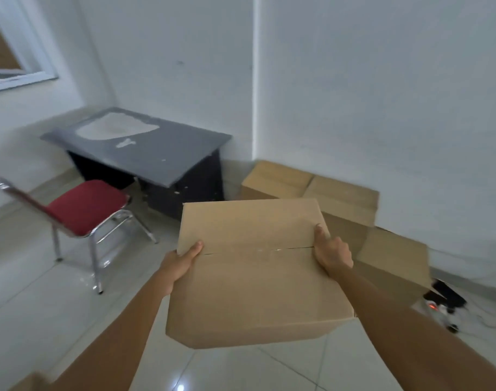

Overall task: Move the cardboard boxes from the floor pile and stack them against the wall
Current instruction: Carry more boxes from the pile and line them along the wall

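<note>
I hold a closed brown cardboard box in the air in front of me, its top flaps meeting in a seam across the middle. My left hand grips its left side with the thumb on top. On the right side my right hand grips the box, thumb also on top. Behind the held box, three more cardboard boxes sit on the floor along the white wall: one at the far left, one beside it, and a nearer one partly hidden by my right arm.
A dark grey desk stands in the corner to the left. A red-seated metal chair is in front of it. A power strip with cables lies on the tiled floor at right. Another cardboard corner shows at bottom left.
</note>
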Available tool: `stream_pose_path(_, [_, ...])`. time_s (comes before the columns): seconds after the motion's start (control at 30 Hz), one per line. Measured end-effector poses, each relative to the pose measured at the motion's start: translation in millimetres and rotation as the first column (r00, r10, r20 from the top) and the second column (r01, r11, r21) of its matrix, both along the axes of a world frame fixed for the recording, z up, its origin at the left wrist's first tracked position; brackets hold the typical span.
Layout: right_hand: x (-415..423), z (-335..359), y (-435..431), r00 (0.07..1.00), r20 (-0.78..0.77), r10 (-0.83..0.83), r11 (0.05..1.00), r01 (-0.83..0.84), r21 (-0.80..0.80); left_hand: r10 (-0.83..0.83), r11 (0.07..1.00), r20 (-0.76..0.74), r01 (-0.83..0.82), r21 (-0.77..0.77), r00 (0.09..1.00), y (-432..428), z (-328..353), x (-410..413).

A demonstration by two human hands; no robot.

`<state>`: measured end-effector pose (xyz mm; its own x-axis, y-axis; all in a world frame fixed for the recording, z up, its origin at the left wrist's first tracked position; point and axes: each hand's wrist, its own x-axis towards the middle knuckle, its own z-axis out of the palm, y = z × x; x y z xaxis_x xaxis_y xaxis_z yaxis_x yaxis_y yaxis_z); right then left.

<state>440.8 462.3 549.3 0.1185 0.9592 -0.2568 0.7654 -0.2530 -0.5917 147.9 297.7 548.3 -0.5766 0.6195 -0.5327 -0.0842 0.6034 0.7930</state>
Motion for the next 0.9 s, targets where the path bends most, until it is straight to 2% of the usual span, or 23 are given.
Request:
stream_pose_path(0.2, [117, -11, 47, 0.98, 0.001, -0.197, 0.98, 0.197, -0.015, -0.176, 0.984, 0.037, 0.176, 0.011, 0.984, 106, -17, 96])
stream_pose_path(0.4, [195, -23, 71, 0.928, -0.009, -0.373, 0.927, 0.373, -0.037, -0.328, 0.944, 0.061, 0.329, 0.0, 0.943, 182, -25, 159])
stream_pose_path(0.9, [334, -48, 130, 0.807, 0.065, -0.588, 0.805, 0.591, -0.05, -0.594, 0.795, 0.058, 0.596, -0.112, 0.803, 332, -54, 293])
